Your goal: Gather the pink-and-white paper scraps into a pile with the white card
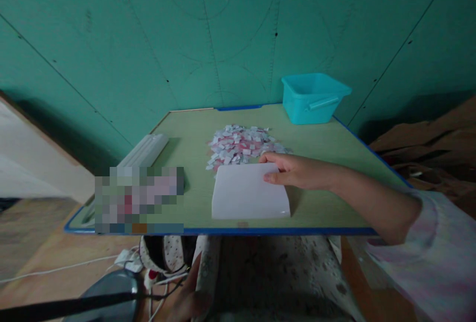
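White sheet (247, 195) at the worktop's (316, 141) near side, just in front of the scraps (240, 146); resting or lifted, unclear. Right hand (290, 169): grip closed on its far right corner, thumb on top. Left hand (191, 297) blurred low down, grip can't be told. Risk: one-corner hold may let it swing, far edge scattering loose scraps. Sheet smooth, glossy, curled; scraps flat, papery; tub (308, 106) squarish, plastic-looking.
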The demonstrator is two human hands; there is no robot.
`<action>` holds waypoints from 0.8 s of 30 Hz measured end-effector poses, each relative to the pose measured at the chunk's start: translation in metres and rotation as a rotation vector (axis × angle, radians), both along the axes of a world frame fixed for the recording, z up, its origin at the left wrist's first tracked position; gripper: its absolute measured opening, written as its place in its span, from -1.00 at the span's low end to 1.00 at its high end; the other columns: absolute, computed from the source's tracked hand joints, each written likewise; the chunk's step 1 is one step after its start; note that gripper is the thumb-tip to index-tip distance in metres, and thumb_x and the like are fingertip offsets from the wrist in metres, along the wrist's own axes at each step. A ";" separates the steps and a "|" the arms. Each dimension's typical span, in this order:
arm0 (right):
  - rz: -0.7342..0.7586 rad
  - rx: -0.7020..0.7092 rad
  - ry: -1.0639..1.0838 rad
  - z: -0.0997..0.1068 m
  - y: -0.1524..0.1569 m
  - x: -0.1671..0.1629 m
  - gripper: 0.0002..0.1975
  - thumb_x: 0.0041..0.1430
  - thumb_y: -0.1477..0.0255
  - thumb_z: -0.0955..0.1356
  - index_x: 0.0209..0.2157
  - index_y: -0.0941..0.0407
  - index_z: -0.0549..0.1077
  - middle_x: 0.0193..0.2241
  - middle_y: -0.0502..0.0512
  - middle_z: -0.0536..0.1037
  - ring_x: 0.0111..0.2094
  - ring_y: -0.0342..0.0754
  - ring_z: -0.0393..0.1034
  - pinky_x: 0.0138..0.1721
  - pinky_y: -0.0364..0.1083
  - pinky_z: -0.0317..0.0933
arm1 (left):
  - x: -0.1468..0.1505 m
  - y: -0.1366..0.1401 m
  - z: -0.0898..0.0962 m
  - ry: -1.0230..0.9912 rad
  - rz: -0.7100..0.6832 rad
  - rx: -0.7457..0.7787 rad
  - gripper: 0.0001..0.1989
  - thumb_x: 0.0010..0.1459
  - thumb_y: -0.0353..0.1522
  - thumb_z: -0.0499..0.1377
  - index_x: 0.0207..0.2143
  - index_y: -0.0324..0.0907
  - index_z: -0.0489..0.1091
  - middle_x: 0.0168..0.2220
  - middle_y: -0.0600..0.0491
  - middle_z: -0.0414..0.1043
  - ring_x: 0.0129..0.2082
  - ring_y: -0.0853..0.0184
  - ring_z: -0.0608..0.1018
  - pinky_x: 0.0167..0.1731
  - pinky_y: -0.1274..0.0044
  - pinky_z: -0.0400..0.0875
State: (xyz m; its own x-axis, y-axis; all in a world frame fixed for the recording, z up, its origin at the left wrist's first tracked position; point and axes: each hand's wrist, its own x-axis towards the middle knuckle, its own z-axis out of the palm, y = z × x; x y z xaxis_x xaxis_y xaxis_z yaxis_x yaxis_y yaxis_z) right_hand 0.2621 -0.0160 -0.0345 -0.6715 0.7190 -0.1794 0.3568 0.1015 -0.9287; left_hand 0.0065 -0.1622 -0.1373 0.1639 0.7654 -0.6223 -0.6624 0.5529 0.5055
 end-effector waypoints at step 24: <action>0.073 0.004 0.011 0.010 -0.010 0.003 -0.77 0.07 0.31 0.25 -0.25 0.13 0.19 -0.41 -0.03 0.36 -0.43 -0.21 0.27 -0.45 -0.21 0.11 | -0.009 0.000 -0.021 0.170 0.064 0.052 -0.64 -0.56 -0.63 0.21 -0.67 0.00 0.47 -0.64 0.30 0.50 -0.53 0.36 0.49 -0.50 0.66 0.35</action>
